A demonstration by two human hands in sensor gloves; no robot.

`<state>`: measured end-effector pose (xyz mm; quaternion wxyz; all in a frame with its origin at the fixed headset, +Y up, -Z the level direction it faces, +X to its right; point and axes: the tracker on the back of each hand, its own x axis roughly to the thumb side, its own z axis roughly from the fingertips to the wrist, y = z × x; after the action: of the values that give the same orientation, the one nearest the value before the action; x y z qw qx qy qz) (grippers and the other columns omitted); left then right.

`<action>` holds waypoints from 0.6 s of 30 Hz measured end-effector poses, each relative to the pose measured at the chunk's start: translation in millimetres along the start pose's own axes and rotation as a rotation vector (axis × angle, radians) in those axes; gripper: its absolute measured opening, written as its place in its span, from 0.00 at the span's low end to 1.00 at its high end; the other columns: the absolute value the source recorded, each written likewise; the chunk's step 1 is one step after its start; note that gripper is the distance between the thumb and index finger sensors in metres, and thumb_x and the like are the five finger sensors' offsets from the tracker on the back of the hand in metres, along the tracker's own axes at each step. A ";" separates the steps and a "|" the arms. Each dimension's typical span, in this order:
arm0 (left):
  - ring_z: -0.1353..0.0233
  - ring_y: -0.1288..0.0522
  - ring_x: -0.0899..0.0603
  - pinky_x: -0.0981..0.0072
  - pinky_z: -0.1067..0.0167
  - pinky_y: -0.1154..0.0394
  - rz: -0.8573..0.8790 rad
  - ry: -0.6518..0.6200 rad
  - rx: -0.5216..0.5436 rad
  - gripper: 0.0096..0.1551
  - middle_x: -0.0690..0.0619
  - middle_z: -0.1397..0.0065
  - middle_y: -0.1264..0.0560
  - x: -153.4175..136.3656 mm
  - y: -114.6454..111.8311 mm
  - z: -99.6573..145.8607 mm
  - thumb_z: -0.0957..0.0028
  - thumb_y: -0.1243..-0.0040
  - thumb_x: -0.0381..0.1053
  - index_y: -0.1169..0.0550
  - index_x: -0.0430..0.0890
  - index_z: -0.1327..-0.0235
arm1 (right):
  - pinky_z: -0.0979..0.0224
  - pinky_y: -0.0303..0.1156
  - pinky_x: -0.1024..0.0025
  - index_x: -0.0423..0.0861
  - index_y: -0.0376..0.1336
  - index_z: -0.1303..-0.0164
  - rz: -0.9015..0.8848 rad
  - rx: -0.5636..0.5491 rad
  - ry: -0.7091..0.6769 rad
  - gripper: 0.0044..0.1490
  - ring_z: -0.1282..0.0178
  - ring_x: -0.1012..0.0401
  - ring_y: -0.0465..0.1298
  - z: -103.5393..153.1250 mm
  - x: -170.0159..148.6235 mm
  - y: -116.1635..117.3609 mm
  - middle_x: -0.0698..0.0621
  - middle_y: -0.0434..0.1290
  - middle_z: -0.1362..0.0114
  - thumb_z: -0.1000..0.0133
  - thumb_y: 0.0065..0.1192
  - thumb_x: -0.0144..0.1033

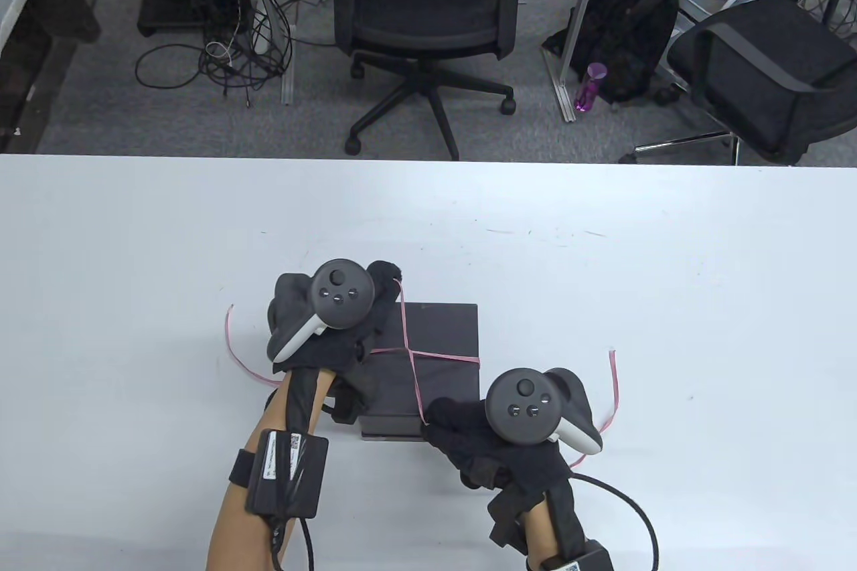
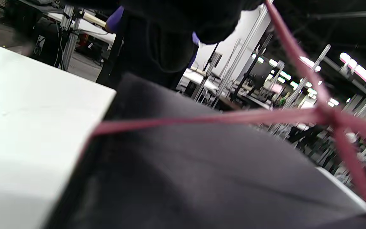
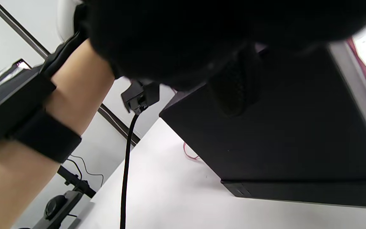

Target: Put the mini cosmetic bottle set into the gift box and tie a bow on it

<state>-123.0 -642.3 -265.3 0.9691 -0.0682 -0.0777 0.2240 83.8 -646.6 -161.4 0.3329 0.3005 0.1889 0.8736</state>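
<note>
Lower centre of the table view, the closed black gift box (image 1: 435, 357) carries the pink ribbon (image 1: 410, 357) crossed over its lid; the left hand (image 1: 328, 323) pinches one strand at the far left corner and the right hand (image 1: 509, 437) pinches the other at the near edge, probably keeping it taut for knotting. White table (image 1: 669, 296) lies open toward the right and upper frame, the loose ends trailing either side.

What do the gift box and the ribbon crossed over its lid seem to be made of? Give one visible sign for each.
Gift box: probably rigid card with a matte dark covering; its lid looks flat, sharp-edged and dull, without glare.
Ribbon: a thin, narrow pink band, likely fabric or paper; it lies flat across the lid and its loose ends curl on the table. The exact fibre cannot be told.
</note>
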 end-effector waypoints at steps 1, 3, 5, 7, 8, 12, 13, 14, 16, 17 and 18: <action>0.74 0.21 0.59 0.69 0.71 0.18 -0.008 0.013 -0.023 0.24 0.43 0.29 0.23 -0.2 -4.3 -4.1 0.36 0.58 0.57 0.28 0.55 0.30 | 0.75 0.82 0.69 0.26 0.74 0.40 0.000 0.004 -0.002 0.26 0.78 0.63 0.82 -0.1 0.1 0.2 0.18 0.80 0.44 0.37 0.58 0.29; 0.73 0.21 0.59 0.69 0.70 0.18 -0.023 0.054 -0.124 0.24 0.43 0.29 0.23 -3.1 -13.2 -12.1 0.35 0.59 0.57 0.29 0.55 0.30 | 0.76 0.83 0.68 0.26 0.75 0.41 -0.016 0.008 -0.009 0.26 0.79 0.62 0.82 0.4 -0.6 -0.3 0.17 0.79 0.44 0.38 0.59 0.28; 0.73 0.21 0.59 0.68 0.70 0.18 -0.023 0.058 -0.100 0.24 0.45 0.30 0.22 -6.2 -13.2 -10.3 0.35 0.59 0.57 0.29 0.55 0.30 | 0.75 0.83 0.67 0.26 0.76 0.42 -0.016 -0.010 0.004 0.26 0.79 0.61 0.83 2.1 -2.8 -2.8 0.16 0.79 0.43 0.38 0.60 0.28; 0.74 0.21 0.59 0.69 0.71 0.18 -0.032 0.076 -0.040 0.24 0.46 0.35 0.19 -12.4 -10.8 -5.5 0.35 0.58 0.57 0.28 0.54 0.31 | 0.74 0.83 0.66 0.26 0.75 0.41 -0.003 -0.042 0.040 0.26 0.78 0.61 0.83 4.2 -7.1 -7.1 0.15 0.78 0.42 0.38 0.59 0.28; 0.75 0.21 0.59 0.69 0.71 0.18 -0.048 0.096 -0.034 0.24 0.47 0.36 0.19 -18.4 -9.3 0.1 0.35 0.58 0.57 0.27 0.53 0.31 | 0.72 0.83 0.65 0.26 0.73 0.40 0.004 -0.072 0.074 0.26 0.76 0.60 0.83 5.7 -11.6 -11.0 0.15 0.76 0.41 0.37 0.57 0.28; 0.77 0.21 0.60 0.70 0.73 0.18 0.037 0.124 0.027 0.24 0.49 0.45 0.15 -39.5 -9.5 27.4 0.35 0.56 0.57 0.24 0.49 0.34 | 0.66 0.81 0.65 0.28 0.66 0.33 0.057 -0.157 0.195 0.26 0.70 0.59 0.81 5.1 -25.5 -17.9 0.14 0.69 0.35 0.34 0.50 0.28; 0.77 0.21 0.60 0.70 0.73 0.18 0.094 0.119 0.011 0.25 0.49 0.47 0.15 -45.0 -11.5 36.1 0.35 0.56 0.58 0.24 0.48 0.34 | 0.64 0.81 0.65 0.29 0.65 0.32 0.073 -0.177 0.215 0.26 0.69 0.60 0.80 4.6 -28.4 -18.5 0.15 0.68 0.34 0.34 0.48 0.28; 0.77 0.21 0.60 0.70 0.73 0.18 0.138 0.109 0.000 0.25 0.49 0.48 0.15 -48.3 -13.2 41.9 0.34 0.56 0.58 0.24 0.48 0.34 | 0.64 0.80 0.65 0.29 0.64 0.31 0.085 -0.203 0.231 0.26 0.68 0.60 0.80 4.1 -30.7 -18.7 0.15 0.67 0.33 0.33 0.48 0.28; 0.77 0.21 0.59 0.70 0.74 0.18 0.243 0.105 0.002 0.25 0.49 0.49 0.14 -53.5 -18.3 57.1 0.34 0.55 0.57 0.23 0.47 0.35 | 0.62 0.80 0.65 0.31 0.63 0.29 0.123 -0.266 0.243 0.26 0.67 0.60 0.80 2.4 -35.5 -18.5 0.17 0.66 0.32 0.34 0.47 0.29; 0.78 0.21 0.59 0.70 0.74 0.18 0.295 0.093 0.008 0.25 0.49 0.49 0.14 -54.8 -21.7 66.1 0.34 0.55 0.57 0.23 0.46 0.35 | 0.62 0.80 0.65 0.31 0.63 0.30 0.135 -0.302 0.252 0.26 0.67 0.60 0.80 0.9 -38.7 -17.7 0.17 0.66 0.31 0.34 0.47 0.28; 0.78 0.21 0.59 0.70 0.74 0.18 0.322 0.087 0.010 0.25 0.49 0.49 0.14 -55.2 -24.4 72.9 0.33 0.55 0.57 0.23 0.46 0.35 | 0.62 0.80 0.66 0.31 0.63 0.30 0.134 -0.316 0.258 0.26 0.67 0.60 0.80 0.4 -40.6 -17.1 0.18 0.67 0.31 0.34 0.47 0.28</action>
<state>-174.9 -681.4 -196.4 0.9234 -0.0846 -0.0225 0.3737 116.4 -662.6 -186.4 0.2901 0.1421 0.0701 0.9438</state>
